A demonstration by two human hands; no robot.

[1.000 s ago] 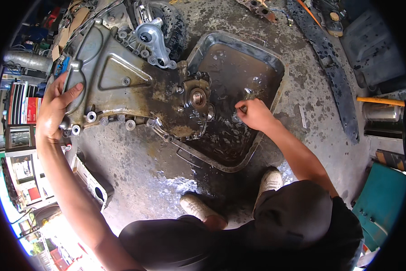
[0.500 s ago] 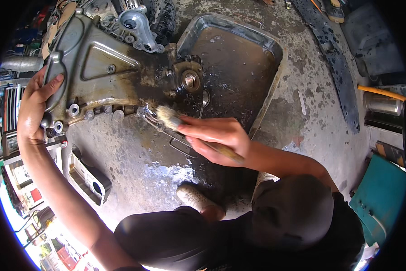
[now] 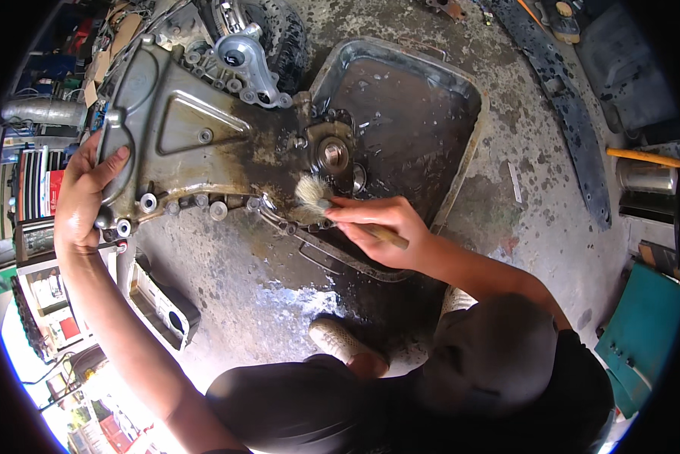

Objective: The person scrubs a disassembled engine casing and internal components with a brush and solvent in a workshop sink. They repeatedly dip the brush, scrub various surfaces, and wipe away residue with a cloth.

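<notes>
A large grey metal engine cover (image 3: 188,136), greasy and stained, leans with its lower end over a dark metal drip tray (image 3: 461,151). My left hand (image 3: 82,197) grips the cover's left edge and holds it up. My right hand (image 3: 385,227) holds a paintbrush (image 3: 317,195) by its wooden handle. The pale bristles press on the cover's lower edge, just below a round shaft seal (image 3: 332,155).
A smaller metal housing (image 3: 158,306) lies on the stained concrete below the cover. My shoe (image 3: 340,337) is on the wet floor. A long black strip (image 3: 567,106), a metal can (image 3: 646,178) and a teal box (image 3: 642,333) are at the right. Shelves stand at the left.
My right hand came out of the tray with the brush and moved left to the cover's lower edge. My left hand still grips the cover's left edge.
</notes>
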